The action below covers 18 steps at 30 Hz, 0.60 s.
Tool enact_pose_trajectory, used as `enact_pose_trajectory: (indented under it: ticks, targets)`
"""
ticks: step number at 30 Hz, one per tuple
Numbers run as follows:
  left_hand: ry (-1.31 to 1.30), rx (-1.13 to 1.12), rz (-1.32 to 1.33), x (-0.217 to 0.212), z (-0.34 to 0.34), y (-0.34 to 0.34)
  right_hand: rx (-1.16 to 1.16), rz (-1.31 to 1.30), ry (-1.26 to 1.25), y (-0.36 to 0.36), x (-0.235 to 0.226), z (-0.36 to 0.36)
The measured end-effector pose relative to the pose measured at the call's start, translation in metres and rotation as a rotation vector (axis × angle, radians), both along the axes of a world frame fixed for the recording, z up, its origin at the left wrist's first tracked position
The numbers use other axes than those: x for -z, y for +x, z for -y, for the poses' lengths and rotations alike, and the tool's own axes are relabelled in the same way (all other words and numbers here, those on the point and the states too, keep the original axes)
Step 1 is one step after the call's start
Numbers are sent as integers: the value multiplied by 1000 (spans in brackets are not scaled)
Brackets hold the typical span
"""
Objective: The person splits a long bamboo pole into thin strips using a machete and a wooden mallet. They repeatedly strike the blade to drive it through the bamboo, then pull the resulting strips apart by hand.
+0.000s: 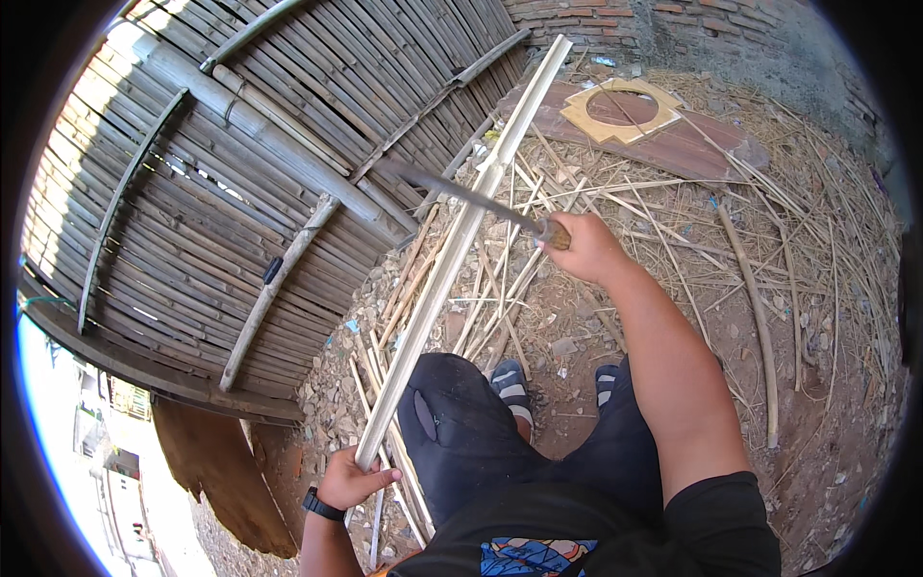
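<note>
My left hand point(350, 480) is closed round the near end of a long split bamboo strip point(437, 288). The pale strip is hollowed like a channel and slants up and away to the right, past my left knee. A notch or node breaks its edge toward the far part. Wrapped round a short wooden handle, my right hand point(586, 248) grips a machete point(486, 203). Its dark blade crosses over the strip and points left, its far end smeared by motion. Whether the blade touches the bamboo I cannot tell.
At the left stands a bamboo-slat wall point(231, 183) with poles across it. Split sticks point(524, 279) litter the stony ground ahead. Farther off lie a brown board point(711, 154) and a yellowish frame point(582, 120) with a round hole, before a brick wall point(692, 43).
</note>
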<state>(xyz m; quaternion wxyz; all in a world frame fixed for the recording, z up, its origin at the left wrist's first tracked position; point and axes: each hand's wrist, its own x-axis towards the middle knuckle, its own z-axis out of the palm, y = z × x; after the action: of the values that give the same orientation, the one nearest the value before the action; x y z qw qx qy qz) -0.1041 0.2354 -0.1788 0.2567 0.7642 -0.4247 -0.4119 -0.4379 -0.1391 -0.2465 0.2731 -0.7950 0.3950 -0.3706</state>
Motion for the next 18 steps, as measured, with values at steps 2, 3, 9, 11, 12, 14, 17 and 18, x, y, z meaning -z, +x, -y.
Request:
enact_pose_trajectory:
  ticks: [2, 3, 9, 11, 12, 14, 17, 18]
  targets:
    - [-1, 6, -28, 2, -5, 6, 185, 111, 82, -12, 17, 19]
    - [1, 7, -39, 3, -8, 8, 196, 81, 47, -13, 21, 19]
    - [53, -8, -100, 22, -10, 6, -213, -212, -189, 34, -13, -42]
    - [51, 20, -92, 19, -7, 6, -323, -227, -380, 40, -14, -44]
    - [56, 29, -77, 15, -8, 6, -339, -201, -445, 39, -14, -43]
    - [50, 23, -44, 8, -10, 5, -248, -235, -384, 25, -9, -25]
    - [-14, -4, 29, 4, -9, 9, 180, 64, 160, -12, 12, 13]
    - [-27, 10, 58, 8, -12, 15, 305, 158, 116, -21, 27, 26]
